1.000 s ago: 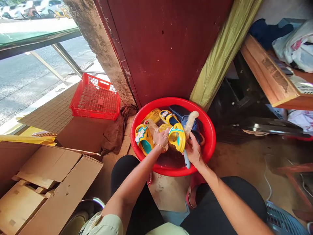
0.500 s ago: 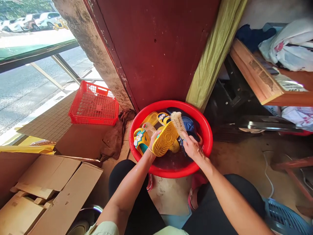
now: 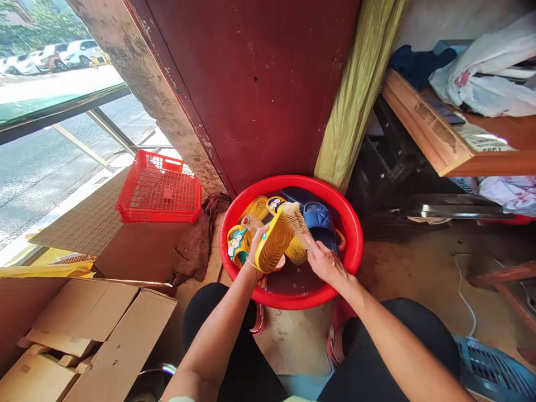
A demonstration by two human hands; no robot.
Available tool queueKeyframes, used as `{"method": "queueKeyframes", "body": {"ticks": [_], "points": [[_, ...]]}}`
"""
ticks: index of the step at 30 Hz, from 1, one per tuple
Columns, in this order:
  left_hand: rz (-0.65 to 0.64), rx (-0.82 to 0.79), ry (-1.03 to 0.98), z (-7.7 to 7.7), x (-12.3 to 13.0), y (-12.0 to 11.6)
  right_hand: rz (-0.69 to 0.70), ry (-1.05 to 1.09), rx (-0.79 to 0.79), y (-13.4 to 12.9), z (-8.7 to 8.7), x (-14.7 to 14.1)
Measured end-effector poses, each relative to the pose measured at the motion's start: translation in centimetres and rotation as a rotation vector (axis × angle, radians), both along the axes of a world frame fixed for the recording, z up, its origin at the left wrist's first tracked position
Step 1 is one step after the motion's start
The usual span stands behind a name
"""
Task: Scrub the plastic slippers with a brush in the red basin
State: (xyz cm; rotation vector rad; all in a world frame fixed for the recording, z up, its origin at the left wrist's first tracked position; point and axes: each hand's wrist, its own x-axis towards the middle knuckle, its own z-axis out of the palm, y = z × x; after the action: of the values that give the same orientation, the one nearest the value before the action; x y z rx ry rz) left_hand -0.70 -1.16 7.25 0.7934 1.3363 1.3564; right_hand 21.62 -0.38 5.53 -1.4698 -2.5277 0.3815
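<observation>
- Step in hand, judging from the pose: scrubbing the sole of a yellow clog [image 3: 274,241] with a scrub brush [image 3: 296,221].
- Yellow clog: raised over the red basin [image 3: 356,245], tilted, ridged sole turned toward the brush.
- Left hand [image 3: 256,244]: closed round the clog's edge, fingers on the upper side, sole left exposed.
- Right hand [image 3: 327,262]: wrapped round the brush handle, bristles at the sole's upper end; contact looks likely, can't confirm.
- Next move calls for, I'd judge: firm left grip, bristles pressed flat and drawn along the grooves. Wet clog could slip or twist under pressure.
- In basin: dark water [image 3: 288,283], navy slide [image 3: 319,216] right of the brush, second yellow clog [image 3: 237,245] by the left wall, other footwear partly hidden.
- Second yellow clog carries a white cartoon badge; no lettering readable on it.
- Writing: package [image 3: 465,184] under the wooden shelf [image 3: 464,156] shows letters like "SHUA", rest unclear.
- Printed sheet [image 3: 488,139] on the shelf: bold characters along its edge, partly cut off, not readable for sure.
- White plastic bag [image 3: 488,75], same shelf: reddish print, illegible.
- No brand readable on clog or brush.
</observation>
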Motion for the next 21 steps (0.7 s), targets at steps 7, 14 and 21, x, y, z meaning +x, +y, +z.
{"method": "queueKeyframes", "body": {"ticks": [7,14,21], "points": [[-0.120,0.188,0.935,-1.8,1.3,-1.7,-0.072,0.004,-0.213,1.8,-0.7,0.8],[-0.493,-0.105,1.344,-2.0,2.9,-2.1,-0.099,-0.258,-0.258,1.8,-0.3,0.9],[-0.544,-0.236,1.426,-3.6,3.7,-0.6,-0.061,-0.258,-0.304,2.0,-0.4,-0.6]]}}
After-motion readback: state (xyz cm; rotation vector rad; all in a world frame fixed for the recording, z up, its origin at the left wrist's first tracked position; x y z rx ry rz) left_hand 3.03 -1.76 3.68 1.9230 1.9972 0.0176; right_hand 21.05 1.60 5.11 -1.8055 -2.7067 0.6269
